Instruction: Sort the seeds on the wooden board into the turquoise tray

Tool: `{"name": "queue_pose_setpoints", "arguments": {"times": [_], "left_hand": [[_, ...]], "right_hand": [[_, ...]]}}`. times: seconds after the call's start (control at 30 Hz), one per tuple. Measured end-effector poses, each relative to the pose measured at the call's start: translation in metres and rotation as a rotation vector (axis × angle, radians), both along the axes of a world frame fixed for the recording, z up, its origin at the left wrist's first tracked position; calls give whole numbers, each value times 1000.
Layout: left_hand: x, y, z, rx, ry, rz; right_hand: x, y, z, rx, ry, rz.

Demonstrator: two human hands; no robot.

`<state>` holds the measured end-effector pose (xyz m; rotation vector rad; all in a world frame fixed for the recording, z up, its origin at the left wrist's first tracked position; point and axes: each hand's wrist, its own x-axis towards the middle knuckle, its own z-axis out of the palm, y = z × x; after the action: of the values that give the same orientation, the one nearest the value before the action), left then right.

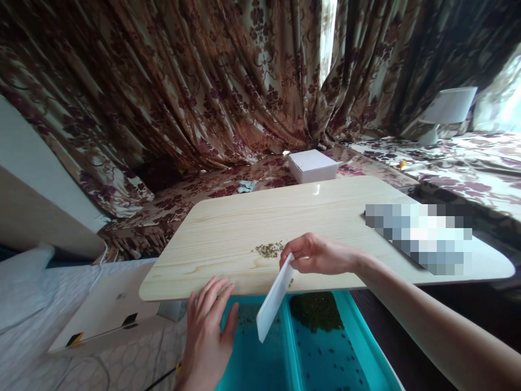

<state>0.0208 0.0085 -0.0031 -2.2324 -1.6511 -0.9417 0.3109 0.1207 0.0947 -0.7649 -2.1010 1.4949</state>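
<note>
My right hand pinches a thin white card by its upper end, tilted over the front edge of the wooden tabletop. Just beyond the card lies a small loose pile of mixed green and brown grains; I cannot tell their exact kind. At the table's front edge rests my left hand, its fingers apart and holding nothing. Below the edge is a turquoise divided tray. A dark green heap of small grains fills the back of its right compartment, while scattered bits lie in the left one.
A blurred-out flat object lies on the table's right side. Behind the table are a white box and a folded cloth on a floral-covered seat. A lamp stands at the far right. A flat carton is at lower left.
</note>
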Motion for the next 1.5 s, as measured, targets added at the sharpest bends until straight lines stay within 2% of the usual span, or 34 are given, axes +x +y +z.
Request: {"name": "queue_pose_setpoints", "arguments": {"times": [0.27,0.37,0.43,0.5,0.57,0.7,0.77,0.9,1.27,1.5], "left_hand": [[7,1,-6,-53,24,4],[11,0,-4,-75,16,17],[13,-1,-1,-92,8,19],[15,-2,2,-101,-4,14],[17,-3,4,-105,-15,15],[17,-5,6,-126,-14,8],[17,-5,6,-140,-17,14],[16,-6,7,-149,-22,20],[19,-7,9,-157,-32,37],[19,-7,8,-163,-39,39]], "right_hand": [[26,-22,10,73,-73,7],[34,-39,17,108,-109,11],[39,-54,20,155,-143,-38],[47,-71,18,224,-121,-188],[57,-86,12,346,-51,-436],[79,-106,-14,766,-13,-910],[84,-111,-27,860,-30,-979],[80,-116,-39,938,-57,-951],[45,-128,-40,993,-44,-844],[16,-124,-40,1013,-27,-780]]}}
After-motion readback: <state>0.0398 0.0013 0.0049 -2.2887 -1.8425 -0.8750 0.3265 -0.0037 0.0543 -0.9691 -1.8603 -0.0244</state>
